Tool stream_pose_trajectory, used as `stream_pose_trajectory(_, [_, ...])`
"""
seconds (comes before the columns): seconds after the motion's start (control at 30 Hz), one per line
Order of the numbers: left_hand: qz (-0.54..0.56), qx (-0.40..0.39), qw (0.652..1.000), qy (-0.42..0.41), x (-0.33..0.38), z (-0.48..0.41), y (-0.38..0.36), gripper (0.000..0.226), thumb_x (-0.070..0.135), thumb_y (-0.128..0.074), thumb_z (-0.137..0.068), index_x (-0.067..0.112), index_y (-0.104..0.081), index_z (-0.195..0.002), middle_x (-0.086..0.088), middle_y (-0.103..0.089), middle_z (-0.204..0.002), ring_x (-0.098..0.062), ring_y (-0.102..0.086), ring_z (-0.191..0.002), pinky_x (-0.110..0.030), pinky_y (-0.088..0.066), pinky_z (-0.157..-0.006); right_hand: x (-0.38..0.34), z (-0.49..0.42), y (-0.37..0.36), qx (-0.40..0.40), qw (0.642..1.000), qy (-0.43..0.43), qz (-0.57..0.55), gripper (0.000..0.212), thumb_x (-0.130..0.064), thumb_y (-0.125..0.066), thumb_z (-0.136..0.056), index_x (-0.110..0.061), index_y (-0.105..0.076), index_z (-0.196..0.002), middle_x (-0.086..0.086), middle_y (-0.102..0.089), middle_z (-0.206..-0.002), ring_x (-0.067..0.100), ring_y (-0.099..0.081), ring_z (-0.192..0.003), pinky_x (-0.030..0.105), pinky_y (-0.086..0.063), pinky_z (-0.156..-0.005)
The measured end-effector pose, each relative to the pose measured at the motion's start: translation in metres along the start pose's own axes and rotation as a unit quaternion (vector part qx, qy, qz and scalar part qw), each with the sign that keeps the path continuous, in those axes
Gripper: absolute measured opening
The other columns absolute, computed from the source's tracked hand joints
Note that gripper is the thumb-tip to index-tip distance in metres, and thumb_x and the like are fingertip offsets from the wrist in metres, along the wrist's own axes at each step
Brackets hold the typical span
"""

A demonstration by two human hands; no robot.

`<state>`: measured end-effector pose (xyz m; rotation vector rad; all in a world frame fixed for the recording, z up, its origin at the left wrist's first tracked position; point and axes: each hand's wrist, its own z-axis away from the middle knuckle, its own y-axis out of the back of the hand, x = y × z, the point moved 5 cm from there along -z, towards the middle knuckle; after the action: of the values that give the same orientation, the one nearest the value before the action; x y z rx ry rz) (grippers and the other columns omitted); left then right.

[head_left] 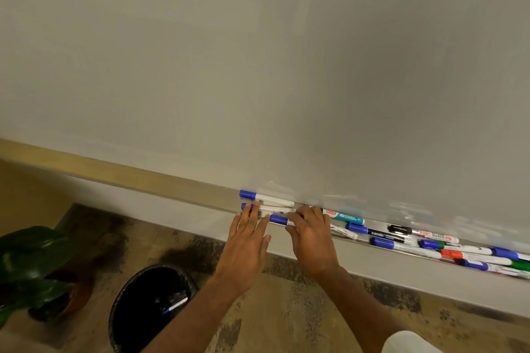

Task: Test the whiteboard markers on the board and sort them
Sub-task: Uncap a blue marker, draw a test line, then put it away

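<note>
A blank whiteboard fills the upper view, with a metal tray along its lower edge. At the tray's left end lie blue-capped white markers: one at the back and others under my fingers. My left hand rests flat, fingers spread over that group. My right hand grips the barrel of a blue-capped marker lying on the tray. To the right sits a mixed pile of markers with blue, black, red and green caps.
A black bin stands on the floor below the tray's left end, with a marker inside it. A potted plant with dark green leaves sits at the far left. Mottled brown carpet covers the floor.
</note>
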<state>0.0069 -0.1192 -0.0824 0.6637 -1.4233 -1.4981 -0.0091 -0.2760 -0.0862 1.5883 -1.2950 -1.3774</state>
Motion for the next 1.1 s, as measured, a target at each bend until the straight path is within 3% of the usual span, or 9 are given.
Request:
stream_pose_trajectory(0.2, [0.028,-0.001,1.0,0.008,0.002,-0.002,0.001,0.057,0.042,-0.019,-0.11,0.025,-0.004,-0.162,-0.001,0.019,-0.168,-0.018,0.025,-0.153,-0.036,0.011,-0.126,0.0,-0.001,0.005,0.017,0.999,0.008,-0.027,0.035,-0.021,-0.088,-0.07,-0.02,-0.073,-0.101,0.001,-0.072,-0.1,0.024,-0.066,-0.097,0.041,-0.054,-0.083])
stream_pose_trajectory(0.47, [0.158,0.145,0.977,0.001,-0.006,-0.006,0.009,0.06,0.051,-0.021,-0.105,0.023,-0.034,-0.156,0.007,-0.011,-0.168,-0.008,0.006,-0.156,-0.03,0.002,-0.124,0.0,-0.004,0.011,0.039,0.993,-0.008,-0.11,0.022,-0.023,-0.071,-0.089,-0.022,-0.067,-0.111,-0.003,-0.067,-0.111,0.019,-0.055,-0.108,0.039,-0.047,-0.094])
stream_pose_trajectory(0.63, [0.374,0.171,0.911,0.037,0.001,-0.003,0.045,0.043,0.039,-0.045,-0.105,0.027,-0.051,-0.147,0.018,-0.034,-0.157,0.007,-0.016,-0.15,-0.025,-0.021,-0.121,-0.012,-0.014,0.042,0.091,0.982,-0.011,-0.167,0.018,-0.023,-0.066,-0.092,-0.02,-0.068,-0.11,-0.003,-0.066,-0.107,0.017,-0.052,-0.103,0.036,-0.045,-0.09])
stream_pose_trajectory(0.73, [0.492,0.143,0.857,0.05,0.013,-0.002,0.075,0.038,0.033,-0.049,-0.105,0.028,-0.055,-0.142,0.021,-0.051,-0.141,0.027,-0.04,-0.124,-0.005,-0.039,-0.101,-0.023,-0.021,0.066,0.119,0.975,-0.033,-0.186,0.021,-0.026,-0.065,-0.092,-0.017,-0.068,-0.111,0.0,-0.068,-0.109,0.017,-0.051,-0.106,0.033,-0.042,-0.092])
stream_pose_trajectory(0.8, [0.522,0.142,0.84,0.049,0.018,-0.001,0.098,0.031,0.032,-0.049,-0.105,0.031,-0.058,-0.135,0.019,-0.062,-0.129,0.017,-0.054,-0.116,-0.002,-0.042,-0.09,-0.031,-0.025,0.085,0.138,0.969,-0.044,-0.2,0.026,-0.031,-0.061,-0.092,-0.015,-0.069,-0.111,0.002,-0.069,-0.109,0.013,-0.047,-0.108,0.035,-0.042,-0.093])
stream_pose_trajectory(0.9, [0.557,0.149,0.817,0.019,0.028,0.003,0.137,0.027,0.029,-0.051,-0.105,0.027,-0.065,-0.128,0.014,-0.071,-0.12,-0.001,-0.063,-0.116,-0.012,-0.048,-0.096,-0.044,-0.03,0.121,0.187,0.958,-0.036,-0.216,0.026,-0.029,-0.063,-0.089,-0.013,-0.069,-0.109,0.004,-0.069,-0.106,0.01,-0.044,-0.106,0.034,-0.042,-0.089])
stream_pose_trajectory(1.1, [0.63,0.107,0.769,-0.033,0.055,0.02,0.216,0.025,0.021,-0.054,-0.104,0.02,-0.07,-0.124,0.009,-0.075,-0.118,-0.007,-0.066,-0.116,-0.018,-0.05,-0.1,-0.065,-0.035,0.199,0.215,0.936,-0.021,-0.276,0.03,-0.043,-0.057,-0.092,-0.02,-0.067,-0.108,-0.009,-0.064,-0.106,0.0,-0.047,-0.105,0.02,-0.036,-0.093])
